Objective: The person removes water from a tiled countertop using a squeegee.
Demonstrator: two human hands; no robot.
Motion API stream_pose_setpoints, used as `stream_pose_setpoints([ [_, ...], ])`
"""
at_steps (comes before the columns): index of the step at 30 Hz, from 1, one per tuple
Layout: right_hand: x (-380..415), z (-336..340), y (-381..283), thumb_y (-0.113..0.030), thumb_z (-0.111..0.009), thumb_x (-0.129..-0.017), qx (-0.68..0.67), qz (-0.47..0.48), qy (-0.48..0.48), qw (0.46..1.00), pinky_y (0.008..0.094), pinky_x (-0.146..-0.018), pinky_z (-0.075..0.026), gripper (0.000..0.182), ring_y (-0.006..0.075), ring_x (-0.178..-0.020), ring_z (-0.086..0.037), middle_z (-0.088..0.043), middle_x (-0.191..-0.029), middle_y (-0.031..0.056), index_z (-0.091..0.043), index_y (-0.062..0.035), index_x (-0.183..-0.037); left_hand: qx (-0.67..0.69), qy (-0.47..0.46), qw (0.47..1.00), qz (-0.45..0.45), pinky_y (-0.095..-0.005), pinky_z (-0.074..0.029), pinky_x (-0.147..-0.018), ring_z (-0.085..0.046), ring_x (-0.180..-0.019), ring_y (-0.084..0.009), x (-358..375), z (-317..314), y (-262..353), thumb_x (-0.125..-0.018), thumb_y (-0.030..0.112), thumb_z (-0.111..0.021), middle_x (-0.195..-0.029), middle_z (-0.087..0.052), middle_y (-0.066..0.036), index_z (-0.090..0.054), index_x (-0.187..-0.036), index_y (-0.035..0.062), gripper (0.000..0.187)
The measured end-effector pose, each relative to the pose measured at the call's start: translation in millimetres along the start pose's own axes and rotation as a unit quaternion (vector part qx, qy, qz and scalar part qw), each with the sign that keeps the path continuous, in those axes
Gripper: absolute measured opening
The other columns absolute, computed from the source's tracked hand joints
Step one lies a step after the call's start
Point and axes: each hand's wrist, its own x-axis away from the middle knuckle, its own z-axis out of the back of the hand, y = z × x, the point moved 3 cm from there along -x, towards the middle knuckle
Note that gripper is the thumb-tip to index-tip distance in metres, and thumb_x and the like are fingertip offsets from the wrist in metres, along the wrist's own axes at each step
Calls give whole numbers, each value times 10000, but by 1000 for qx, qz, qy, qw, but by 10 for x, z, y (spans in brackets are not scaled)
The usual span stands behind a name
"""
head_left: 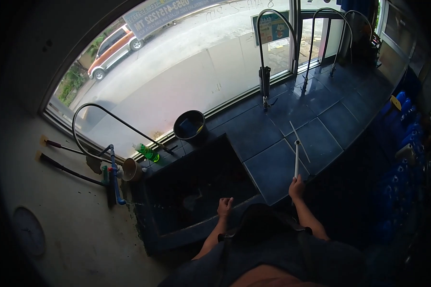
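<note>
At the bottom of the frame, a person's right hand [297, 185] grips the lower end of a thin white tube [296, 159], which stands up over the blue-tiled surface [273, 122]. The left hand [224, 206], loosely curled and holding nothing, hovers over the dark sink [196, 189] at centre. Farther back, a black bucket [189, 125] sits by the window.

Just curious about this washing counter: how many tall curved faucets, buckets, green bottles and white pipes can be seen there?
Tall gooseneck faucets: 3, the nearest
Dark bucket: 1
Green bottle: 1
White pipe, held in the right hand: 1
Total: 6
</note>
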Motion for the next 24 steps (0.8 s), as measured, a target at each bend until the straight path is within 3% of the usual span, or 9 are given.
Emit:
stream_pose_setpoints([
  [3, -129, 383, 179, -182, -459, -991, -8, 1, 138, 990, 466, -830, -487, 343, 426, -1023, -594, -598, -1122, 269, -501, 48, -1243, -29, -42, 998, -37, -389, -479, -831, -621, -972, -265, -58, -65, -109, -891, 586, -523, -1091, -590, -45, -679, -1009, 144, 484],
  [5, -330, 449, 450, -168, -478, -976, -8, -80, 171, 982, 453, -874, -489, 436, 419, -1079, -584, -577, -1188, 294, -420, 69, -1337, -40, -56, 997, -31, -391, -479, -831, -623, -972, -267, -59, -79, -81, -888, 587, -527, -1087, -592, -47, -679, -1004, 144, 482],
  [8, -376, 678, 328, -174, -544, -932, -10, -165, 136, 977, 436, -924, -491, 675, 410, -1114, -584, -555, -1233, 320, -199, 79, -1455, -53, -76, 995, -39, -397, -483, -824, -627, -971, -282, -26, -77, 9, -883, 585, -532, -1076, -600, -55, -680, -987, 142, 478],
  [10, -445, 566, 355, -137, -520, -923, 33, -170, 62, 983, 445, -840, -532, 667, 413, -1022, -627, -603, -1150, 306, -180, 80, -1454, -65, -49, 995, -55, -404, -488, -813, -627, -961, -290, -17, -61, 46, -885, 578, -532, -1074, -604, -58, -681, -968, 137, 473],
  [13, -225, 358, 4, -116, -462, -940, 89, -89, -49, 991, 444, -807, -540, 622, 398, -953, -644, -626, -1072, 273, -174, 74, -1458, -76, -49, 994, -60, -411, -489, -804, -624, -947, -306, -6, -54, 67, -892, 582, -515, -1044, -613, -60, -682, -951, 140, 476],
  [16, 134, -16, -277, -163, -454, -950, 101, -23, -149, 983, 523, -755, -519, 631, 447, -870, -640, -640, -990, 281, -165, 41, -1473, -85, -51, 993, -64, -413, -488, -796, -622, -941, -315, -18, -76, 78, -896, 587, -503, -1008, -619, -68, -681, -950, 139, 485],
  [19, 575, -271, -566, -209, -441, -953, 97, 70, -275, 954, 544, -766, -507, 621, 453, -870, -636, -645, -970, 281, -205, 46, -1467, -83, -48, 993, -65, -416, -488, -783, -621, -931, -322, -23, -83, 38, -901, 587, -497, -983, -621, -81, -676, -949, 130, 494],
  [23, 938, -313, -925, -223, -478, -936, 71, 207, -404, 888, 484, -816, -494, 618, 426, -876, -638, -651, -941, 279, -265, 6, -1470, -67, -72, 995, -24, -430, -480, -767, -619, -928, -335, -285, -365, -443, -908, 588, -491, -965, -626, -106, -670, -946, 113, 509],
  [24, 912, -229, -971, -223, -478, -936, 69, 198, -393, 896, 484, -816, -494, 618, 426, -876, -638, -651, -941, 279, -265, 6, -1470, -70, -82, 993, -37, -430, -480, -767, -619, -928, -335, -253, -359, -333, -908, 588, -491, -965, -626, -106, -670, -946, 113, 509],
])
